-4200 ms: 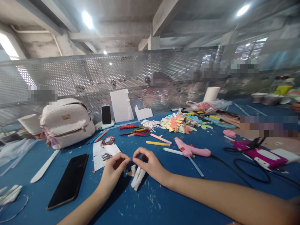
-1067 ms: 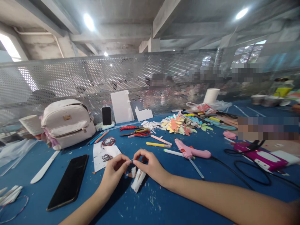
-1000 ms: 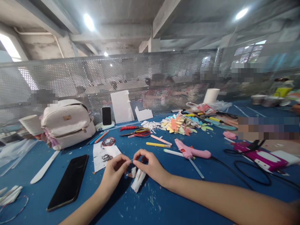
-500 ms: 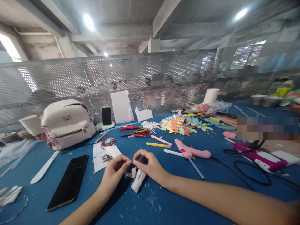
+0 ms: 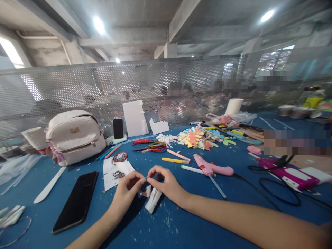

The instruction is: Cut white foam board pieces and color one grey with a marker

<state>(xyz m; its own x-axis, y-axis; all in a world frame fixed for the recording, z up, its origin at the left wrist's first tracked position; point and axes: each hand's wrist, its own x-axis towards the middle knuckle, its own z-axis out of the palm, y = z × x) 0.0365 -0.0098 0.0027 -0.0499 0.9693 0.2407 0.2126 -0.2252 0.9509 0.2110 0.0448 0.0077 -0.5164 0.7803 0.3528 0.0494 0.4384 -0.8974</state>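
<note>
A: How do things stand in the middle?
B: The left hand [image 5: 126, 186] and the right hand [image 5: 167, 182] meet at the fingertips over the blue worktop [image 5: 197, 221]. Thumb and forefinger of each are pinched together on a tiny piece [image 5: 146, 178].

A: What is it?
B: I cannot tell; it is too small and mostly covered by the fingertips. It sits right between the two hands.

A: Anything underneath?
B: A white strip [image 5: 153, 202] lies on the worktop, its far end hidden by the right hand. A small brown scrap [image 5: 143, 194] is just beside it.

A: And near the left hand?
B: A sheet of white paper [image 5: 108, 168], just beyond it, with dark bits [image 5: 118, 174] heaped on top and a round dish [image 5: 120, 157] at its far edge. A black phone [image 5: 75, 202] lies farther left, apart from the hand.

A: On the right side?
B: A pink glue gun [image 5: 219, 169] lies there, with a clear stick [image 5: 217, 186] poking toward the near edge.

A: Farther back?
B: A yellow pen [image 5: 173, 160], then red-handled scissors [image 5: 157, 148], and behind those a pile of coloured paper cutouts [image 5: 194, 137]. A pale backpack [image 5: 70, 143] stands at the left.
</note>
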